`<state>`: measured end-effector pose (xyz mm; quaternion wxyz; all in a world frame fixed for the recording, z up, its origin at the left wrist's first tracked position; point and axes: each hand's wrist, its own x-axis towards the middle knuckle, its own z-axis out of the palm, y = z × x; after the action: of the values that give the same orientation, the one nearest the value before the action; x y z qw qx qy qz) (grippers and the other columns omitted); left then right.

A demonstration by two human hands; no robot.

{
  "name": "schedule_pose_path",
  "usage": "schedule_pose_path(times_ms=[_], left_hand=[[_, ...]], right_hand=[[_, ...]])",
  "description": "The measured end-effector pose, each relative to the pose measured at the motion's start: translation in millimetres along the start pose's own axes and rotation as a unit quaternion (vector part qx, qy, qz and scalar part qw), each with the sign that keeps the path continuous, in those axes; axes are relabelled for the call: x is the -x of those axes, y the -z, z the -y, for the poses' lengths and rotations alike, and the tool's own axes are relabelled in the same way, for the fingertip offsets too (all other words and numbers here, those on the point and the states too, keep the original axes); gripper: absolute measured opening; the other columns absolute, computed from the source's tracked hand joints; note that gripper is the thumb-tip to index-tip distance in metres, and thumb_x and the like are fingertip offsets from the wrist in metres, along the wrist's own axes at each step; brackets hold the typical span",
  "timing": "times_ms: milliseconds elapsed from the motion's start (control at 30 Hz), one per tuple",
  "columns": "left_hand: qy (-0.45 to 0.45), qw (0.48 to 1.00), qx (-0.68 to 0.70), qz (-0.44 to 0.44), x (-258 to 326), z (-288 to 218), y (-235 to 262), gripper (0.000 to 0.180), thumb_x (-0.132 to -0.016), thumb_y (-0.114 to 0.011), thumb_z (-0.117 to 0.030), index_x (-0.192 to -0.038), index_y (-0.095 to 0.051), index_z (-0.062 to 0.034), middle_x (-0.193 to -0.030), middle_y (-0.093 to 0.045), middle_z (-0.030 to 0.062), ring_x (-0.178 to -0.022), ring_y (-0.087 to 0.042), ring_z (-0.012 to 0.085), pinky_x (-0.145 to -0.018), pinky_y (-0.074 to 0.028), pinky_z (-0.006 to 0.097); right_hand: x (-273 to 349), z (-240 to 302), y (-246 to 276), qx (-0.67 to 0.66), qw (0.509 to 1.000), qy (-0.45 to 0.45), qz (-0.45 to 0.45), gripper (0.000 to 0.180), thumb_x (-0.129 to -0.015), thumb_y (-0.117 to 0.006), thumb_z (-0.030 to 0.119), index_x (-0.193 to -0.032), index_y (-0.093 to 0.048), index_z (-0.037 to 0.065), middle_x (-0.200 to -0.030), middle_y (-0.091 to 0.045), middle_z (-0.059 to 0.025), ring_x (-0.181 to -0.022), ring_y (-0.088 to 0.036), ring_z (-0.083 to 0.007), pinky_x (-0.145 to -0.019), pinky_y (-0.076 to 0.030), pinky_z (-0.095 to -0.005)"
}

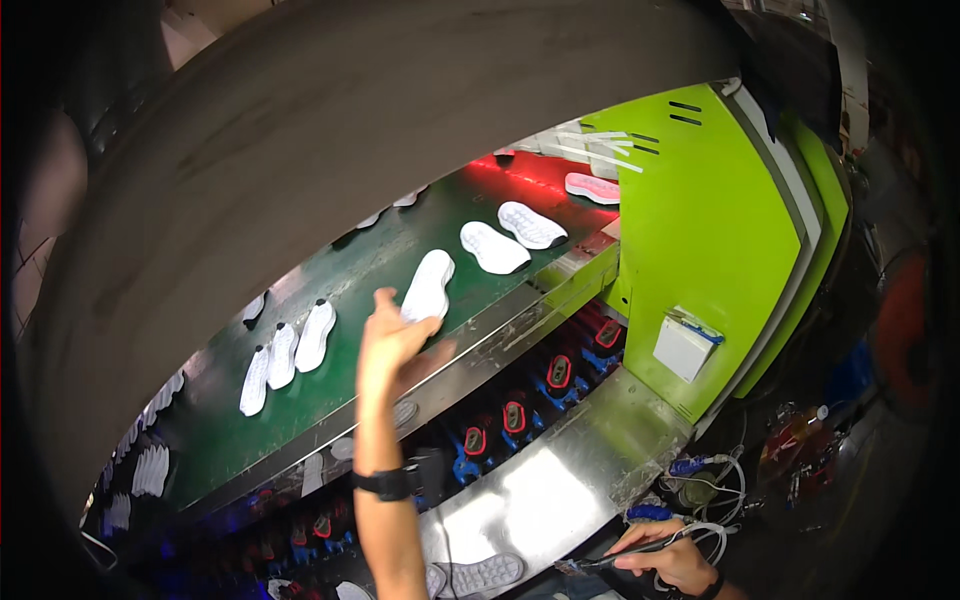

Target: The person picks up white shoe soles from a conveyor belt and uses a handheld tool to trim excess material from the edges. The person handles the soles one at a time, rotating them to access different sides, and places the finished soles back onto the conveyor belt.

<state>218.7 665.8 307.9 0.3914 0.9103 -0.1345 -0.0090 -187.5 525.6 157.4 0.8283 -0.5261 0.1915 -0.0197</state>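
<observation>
The left hand (394,336), half-spread, touches a white sole (430,280) on the green belt (338,370), its grip unclear, while the right hand (678,562) pinches a thin tool (598,563).

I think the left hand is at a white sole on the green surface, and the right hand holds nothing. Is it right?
Not quite: in the head view the right hand holds a slim dark tool. The left hand is at a white sole on the green surface.
</observation>
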Motion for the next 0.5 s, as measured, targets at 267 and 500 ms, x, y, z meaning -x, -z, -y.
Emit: schedule_pose_path(times_ms=[267,500], left_hand=[[-0.122,0.985,-0.068,0.104,-79,38,10,0.094,-0.062,-0.077,-0.005,-0.148,-0.039,-0.0115,-0.135,-0.059,0.0221,-0.119,-0.062,0.0333,-0.1,-0.05,0.038],[-0.299,0.95,0.015,-0.092,-121,-33,-109,0.09,-0.063,-0.072,0.004,-0.147,-0.041,-0.0112,-0.139,-0.053,0.0254,-0.13,-0.051,0.0406,-0.108,-0.043,0.042]], right_hand=[[-23,12,2,0.017,0.999,-0.04,0.02,0.013,-0.078,-0.073,-0.004,-0.089,-0.07,-0.008,-0.08,-0.065,-0.0111,-0.058,-0.058,-0.0132,-0.052,-0.043,-0.0233],[-15,28,-1,0.019,0.998,0.002,-0.053,0.009,-0.084,-0.068,-0.001,-0.093,-0.071,-0.001,-0.072,-0.066,-0.0041,-0.055,-0.053,-0.0071,-0.05,-0.038,-0.0199]])
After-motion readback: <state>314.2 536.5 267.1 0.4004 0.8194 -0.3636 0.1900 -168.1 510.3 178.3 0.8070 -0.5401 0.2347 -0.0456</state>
